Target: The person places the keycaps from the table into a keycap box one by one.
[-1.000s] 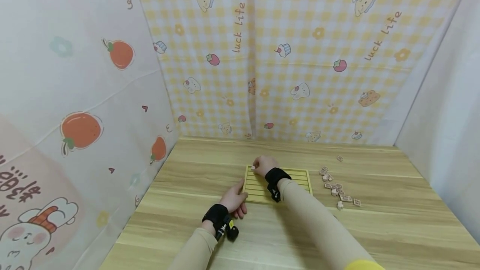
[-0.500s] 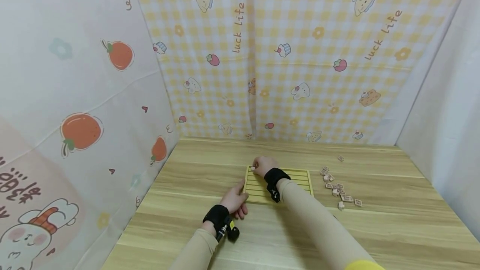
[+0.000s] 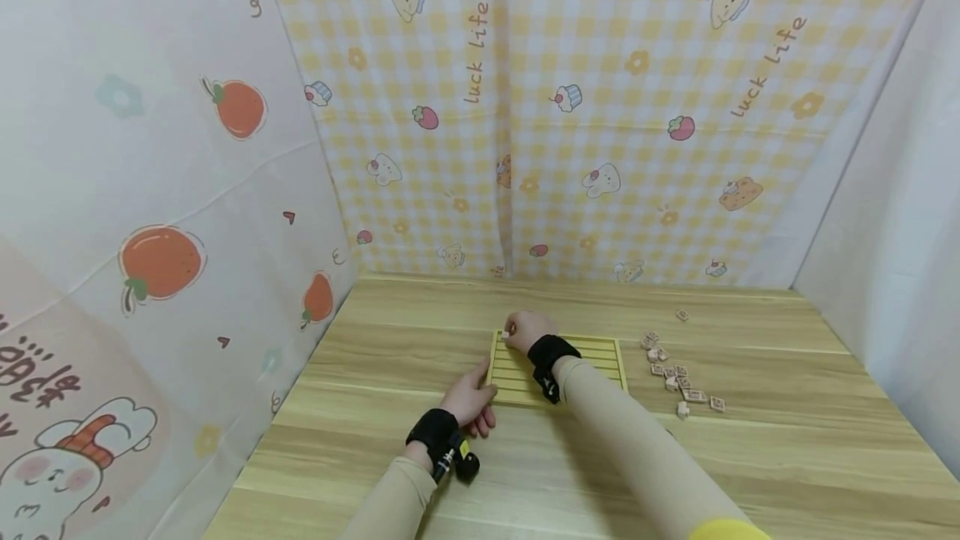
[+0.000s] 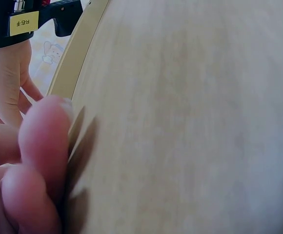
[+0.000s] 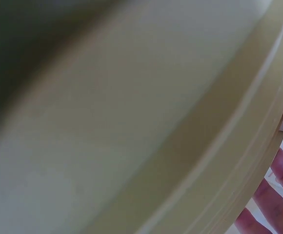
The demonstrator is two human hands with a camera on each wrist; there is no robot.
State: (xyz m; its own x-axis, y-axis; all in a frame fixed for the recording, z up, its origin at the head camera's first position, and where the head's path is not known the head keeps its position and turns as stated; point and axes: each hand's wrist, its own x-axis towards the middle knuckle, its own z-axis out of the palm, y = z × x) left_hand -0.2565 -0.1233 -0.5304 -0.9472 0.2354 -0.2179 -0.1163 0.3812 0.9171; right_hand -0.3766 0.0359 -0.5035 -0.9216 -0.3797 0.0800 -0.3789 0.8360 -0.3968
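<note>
This looks like a small curtained recording booth: a wood-grain counter backed by a yellow-checked cloth printed "luck life", with a white fruit-print cloth along the left. A wrist-strapped camera fits that. The pale right side may be cloth too; it's hard to tell.

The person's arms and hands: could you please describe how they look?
Long beige fabric sleeves cover both arms, with yellow fabric bordering the right one. Each wrist wears a black band carrying a small black device and a yellow label. The left hand and right hand are bare.
</note>
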